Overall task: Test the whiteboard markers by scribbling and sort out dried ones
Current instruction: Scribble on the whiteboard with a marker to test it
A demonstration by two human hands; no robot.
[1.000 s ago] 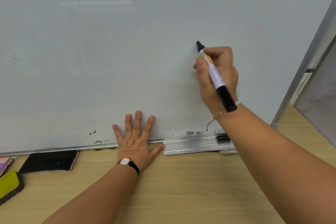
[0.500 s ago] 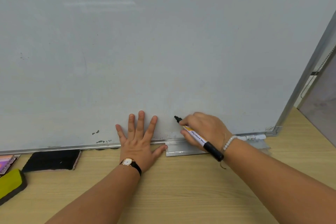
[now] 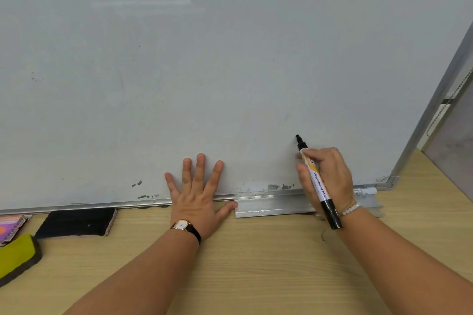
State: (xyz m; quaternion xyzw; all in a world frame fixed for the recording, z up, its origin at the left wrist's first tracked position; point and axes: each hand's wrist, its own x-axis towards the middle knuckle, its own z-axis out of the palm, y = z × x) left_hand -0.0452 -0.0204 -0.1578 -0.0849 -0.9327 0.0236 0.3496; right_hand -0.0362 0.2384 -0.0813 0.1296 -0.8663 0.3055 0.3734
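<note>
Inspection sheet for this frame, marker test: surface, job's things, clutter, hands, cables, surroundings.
surface: wooden table; whiteboard rests on it, old ink flecks near its bottom edge, no fresh scribble seen.
job's things: uncapped marker, tip by the board, contact unclear; second marker in the tray.
clutter: black eraser, yellow-green eraser, purple pack at left.
hands: left hand flat on the board's lower edge; right hand grips the marker.
cables: nothing seen; a thin chain hangs right of the board.
surroundings: grey panel at right.

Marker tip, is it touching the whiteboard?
Cannot tell: the head view shows the marker tip against the whiteboard, with no plain contact or gap.
</note>
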